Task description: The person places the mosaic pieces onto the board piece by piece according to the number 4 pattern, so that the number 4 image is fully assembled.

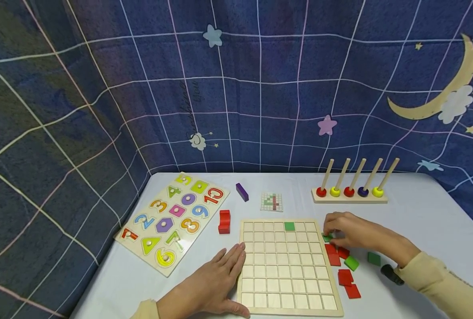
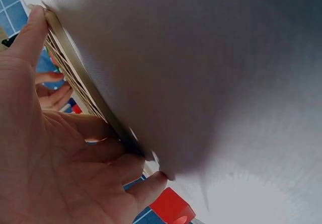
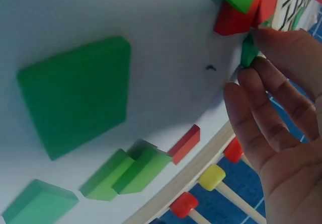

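Note:
My right hand (image 1: 346,228) pinches a small green square tile (image 3: 247,50) between thumb and fingertips, just off the right edge of the wooden grid board (image 1: 338,305). Flat along the board's left edge lies my left hand (image 1: 216,277), fingers straight and thumb spread toward the near corner. In the left wrist view its fingertips touch the board's side. One green tile (image 1: 289,226) sits in the top row of the grid. Beneath and beside my right hand are loose red tiles (image 1: 345,277), a light green tile (image 1: 351,263) and a darker green tile (image 1: 374,258).
A number puzzle board (image 1: 188,248) lies at the left, with a red curved block (image 1: 224,221) and a purple block (image 1: 242,192) beside it. Behind the grid is a small pattern card (image 1: 266,202). A peg stand (image 1: 320,198) with coloured beads stands at the back right.

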A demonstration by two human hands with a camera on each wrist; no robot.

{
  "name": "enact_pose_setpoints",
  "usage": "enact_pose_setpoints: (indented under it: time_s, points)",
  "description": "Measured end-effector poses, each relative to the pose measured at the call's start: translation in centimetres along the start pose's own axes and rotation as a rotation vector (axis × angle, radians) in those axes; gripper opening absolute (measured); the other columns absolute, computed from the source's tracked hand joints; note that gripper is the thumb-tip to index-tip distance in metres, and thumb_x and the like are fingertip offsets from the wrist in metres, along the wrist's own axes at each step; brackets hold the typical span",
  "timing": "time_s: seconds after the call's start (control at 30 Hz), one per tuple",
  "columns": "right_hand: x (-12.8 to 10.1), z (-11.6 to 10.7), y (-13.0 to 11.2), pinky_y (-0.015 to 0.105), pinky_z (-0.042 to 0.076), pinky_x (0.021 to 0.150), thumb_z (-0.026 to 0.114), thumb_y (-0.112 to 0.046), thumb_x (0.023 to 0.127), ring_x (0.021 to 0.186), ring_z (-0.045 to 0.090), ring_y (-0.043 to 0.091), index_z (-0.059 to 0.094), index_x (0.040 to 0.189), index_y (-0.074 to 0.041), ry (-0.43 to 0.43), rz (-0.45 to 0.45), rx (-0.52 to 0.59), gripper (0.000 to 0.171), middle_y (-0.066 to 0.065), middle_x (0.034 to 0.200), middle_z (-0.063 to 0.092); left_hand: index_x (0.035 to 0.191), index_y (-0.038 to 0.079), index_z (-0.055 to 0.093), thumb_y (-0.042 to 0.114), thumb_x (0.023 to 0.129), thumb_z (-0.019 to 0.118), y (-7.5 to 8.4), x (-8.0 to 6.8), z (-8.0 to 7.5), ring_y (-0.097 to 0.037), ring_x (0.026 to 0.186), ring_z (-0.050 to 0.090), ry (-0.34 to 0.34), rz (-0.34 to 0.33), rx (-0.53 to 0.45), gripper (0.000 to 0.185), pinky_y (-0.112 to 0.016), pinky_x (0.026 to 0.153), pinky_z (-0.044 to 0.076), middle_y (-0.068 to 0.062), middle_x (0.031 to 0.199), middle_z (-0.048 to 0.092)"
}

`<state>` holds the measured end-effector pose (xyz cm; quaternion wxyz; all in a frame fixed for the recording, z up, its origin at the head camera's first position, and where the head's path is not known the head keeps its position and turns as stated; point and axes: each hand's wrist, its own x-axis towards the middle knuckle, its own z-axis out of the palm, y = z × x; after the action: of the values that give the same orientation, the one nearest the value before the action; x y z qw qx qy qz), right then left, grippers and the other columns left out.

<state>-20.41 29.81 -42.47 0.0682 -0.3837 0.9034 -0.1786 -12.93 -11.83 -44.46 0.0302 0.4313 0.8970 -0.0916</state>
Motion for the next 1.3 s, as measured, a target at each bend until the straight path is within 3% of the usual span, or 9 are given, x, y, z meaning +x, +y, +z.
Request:
enact_pose_setpoints:
  time_s: [0.5, 1.03, 1.3]
  points:
    - [0.2, 0.1, -0.6, 0.02, 0.056, 0.072, 0.081, -0.005, 0.09, 0.087, 0.054, 0.005, 0.077, 0.103, -0.016, 0.088, -0.034, -0.077, 0.017, -0.007, 0.098, 0.062, 0.164, 0.0, 0.038, 0.095, 0.085, 0.049, 0.1, 0.0, 0.0, -0.026, 0.163, 0.036, 0.001, 0.0, 0.024, 0.125, -0.043, 0.127, 0.043, -0.017, 0.175, 0.035]
    - [4.5, 0.2, -3.4, 0.022, 0.058, 0.078, 0.08, -0.005, 0.093, 0.092, 0.055, 0.01, 0.078, 0.106, -0.012, 0.079, -0.123, -0.099, 0.014, -0.002, 0.101, 0.066, 0.165, -0.001, 0.036, 0.095, 0.086, 0.048, 0.0, 0.1, 0.0, -0.026, 0.164, 0.034, -0.009, 0.0, -0.001, 0.124, -0.044, 0.128, 0.041, -0.018, 0.175, 0.034]
    - [6.8, 1.1, -4.5, 0.018, 0.054, 0.076, 0.08, -0.003, 0.092, 0.091, 0.054, 0.007, 0.076, 0.099, -0.01, 0.078, -0.238, -0.128, 0.01, 0.0, 0.098, 0.067, 0.164, -0.001, 0.036, 0.095, 0.086, 0.048, 0.0, 0.1, 0.0, -0.026, 0.164, 0.035, -0.005, -0.001, 0.007, 0.124, -0.044, 0.128, 0.042, -0.018, 0.175, 0.034]
